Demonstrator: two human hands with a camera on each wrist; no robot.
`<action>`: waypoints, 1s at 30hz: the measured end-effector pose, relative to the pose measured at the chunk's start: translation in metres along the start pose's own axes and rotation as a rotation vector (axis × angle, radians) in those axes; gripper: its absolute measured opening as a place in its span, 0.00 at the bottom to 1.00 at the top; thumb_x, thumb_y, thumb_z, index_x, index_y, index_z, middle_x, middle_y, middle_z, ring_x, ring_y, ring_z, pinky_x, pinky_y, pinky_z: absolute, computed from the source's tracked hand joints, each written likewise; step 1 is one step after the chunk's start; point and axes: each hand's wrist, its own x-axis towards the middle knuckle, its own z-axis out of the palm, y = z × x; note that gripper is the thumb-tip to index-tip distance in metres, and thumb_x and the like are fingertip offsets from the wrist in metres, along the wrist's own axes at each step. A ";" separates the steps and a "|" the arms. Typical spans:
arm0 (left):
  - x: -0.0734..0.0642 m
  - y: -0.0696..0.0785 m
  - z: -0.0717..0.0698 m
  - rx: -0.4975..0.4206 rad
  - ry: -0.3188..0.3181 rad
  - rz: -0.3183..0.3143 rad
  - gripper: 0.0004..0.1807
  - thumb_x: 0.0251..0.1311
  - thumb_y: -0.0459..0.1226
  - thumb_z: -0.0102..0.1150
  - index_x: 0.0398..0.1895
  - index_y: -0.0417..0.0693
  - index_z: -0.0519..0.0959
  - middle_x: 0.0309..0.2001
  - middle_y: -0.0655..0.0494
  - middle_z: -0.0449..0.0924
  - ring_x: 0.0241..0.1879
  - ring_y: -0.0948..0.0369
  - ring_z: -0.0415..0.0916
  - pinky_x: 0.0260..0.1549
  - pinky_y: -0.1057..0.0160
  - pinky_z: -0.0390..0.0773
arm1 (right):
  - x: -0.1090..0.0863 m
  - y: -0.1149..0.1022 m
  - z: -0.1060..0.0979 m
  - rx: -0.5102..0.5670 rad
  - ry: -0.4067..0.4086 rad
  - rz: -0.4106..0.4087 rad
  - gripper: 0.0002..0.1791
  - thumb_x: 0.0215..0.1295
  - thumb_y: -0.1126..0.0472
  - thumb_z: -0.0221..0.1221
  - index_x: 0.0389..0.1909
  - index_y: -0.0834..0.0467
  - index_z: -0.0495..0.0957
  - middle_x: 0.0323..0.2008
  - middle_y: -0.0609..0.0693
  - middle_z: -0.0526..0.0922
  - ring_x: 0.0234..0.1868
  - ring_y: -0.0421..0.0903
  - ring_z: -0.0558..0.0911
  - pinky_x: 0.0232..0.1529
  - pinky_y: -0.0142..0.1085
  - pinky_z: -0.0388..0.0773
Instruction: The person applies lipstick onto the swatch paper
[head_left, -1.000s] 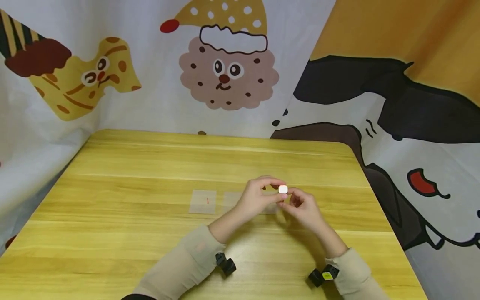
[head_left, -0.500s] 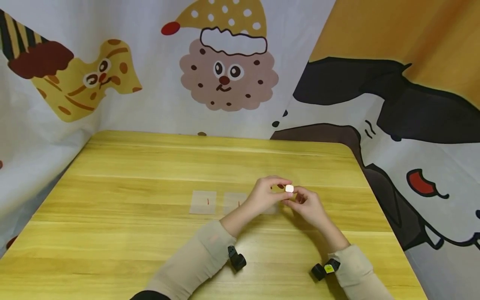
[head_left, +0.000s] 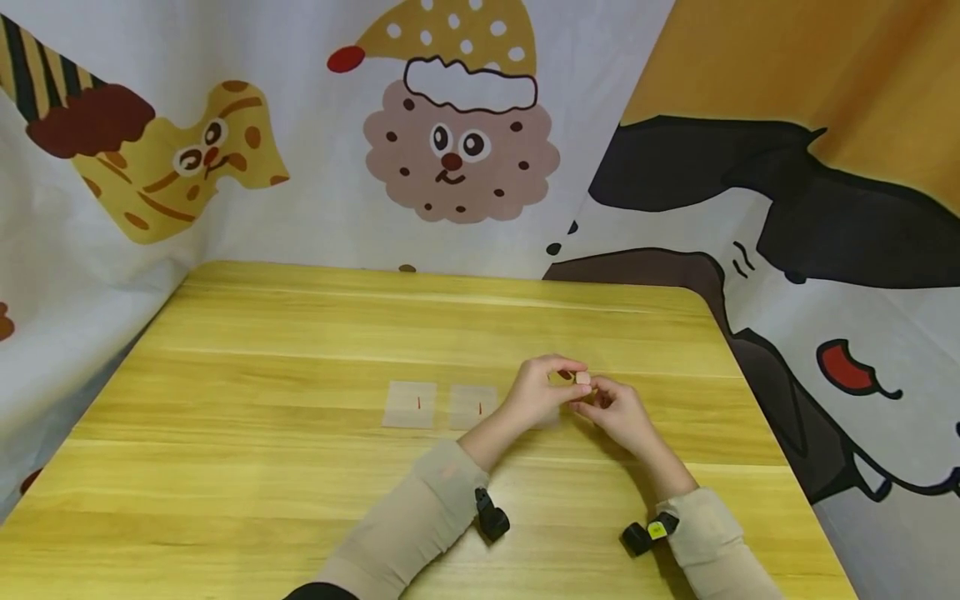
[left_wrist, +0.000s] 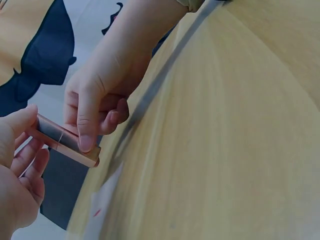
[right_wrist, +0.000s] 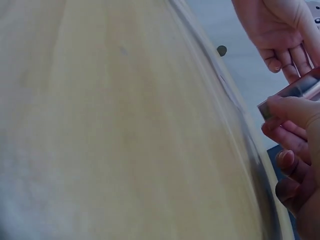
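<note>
A slim, square-sided lipstick tube (left_wrist: 59,138), rose gold with a dark face, is held above the table between both hands. A seam crosses it near the middle. My left hand (head_left: 525,396) pinches one end between thumb and fingers. At the other end my right hand (head_left: 617,417) grips it, its thumb lying along the dark face in the left wrist view. From the head view only a small pinkish end of the tube shows, between the fingertips.
Pale paper squares lie in a row on the wooden table (head_left: 262,467). The left square (head_left: 397,412) and the middle square (head_left: 461,404) each carry a short red stroke. A third square (head_left: 551,418) is mostly hidden behind my left hand. A cartoon-printed curtain (head_left: 300,217) hangs behind.
Both hands have shifted slightly right with the lipstick tube, the left more. Its visible end has turned from bright white to pinkish. The middle square's red stroke has come into view.
</note>
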 end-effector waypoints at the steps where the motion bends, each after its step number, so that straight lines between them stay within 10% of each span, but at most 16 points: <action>1: 0.000 -0.001 0.001 -0.001 0.000 -0.001 0.16 0.54 0.37 0.70 0.45 0.42 0.84 0.42 0.58 0.83 0.42 0.61 0.75 0.40 0.61 0.78 | 0.000 0.002 0.000 0.003 -0.004 0.007 0.07 0.56 0.70 0.66 0.35 0.64 0.79 0.16 0.53 0.70 0.18 0.39 0.67 0.18 0.30 0.66; 13: 0.000 -0.012 0.010 0.015 0.013 0.002 0.16 0.54 0.37 0.70 0.45 0.40 0.84 0.39 0.59 0.83 0.40 0.63 0.75 0.36 0.69 0.76 | 0.006 0.052 0.007 -0.022 -0.010 0.053 0.07 0.57 0.64 0.68 0.34 0.60 0.80 0.17 0.47 0.68 0.20 0.41 0.67 0.21 0.31 0.64; 30: 0.000 -0.019 0.012 -0.027 0.022 0.005 0.16 0.54 0.36 0.70 0.45 0.40 0.84 0.40 0.59 0.83 0.40 0.62 0.75 0.34 0.71 0.76 | 0.008 0.055 0.007 -0.062 -0.008 0.019 0.07 0.57 0.63 0.68 0.28 0.56 0.78 0.17 0.46 0.67 0.20 0.43 0.66 0.20 0.32 0.63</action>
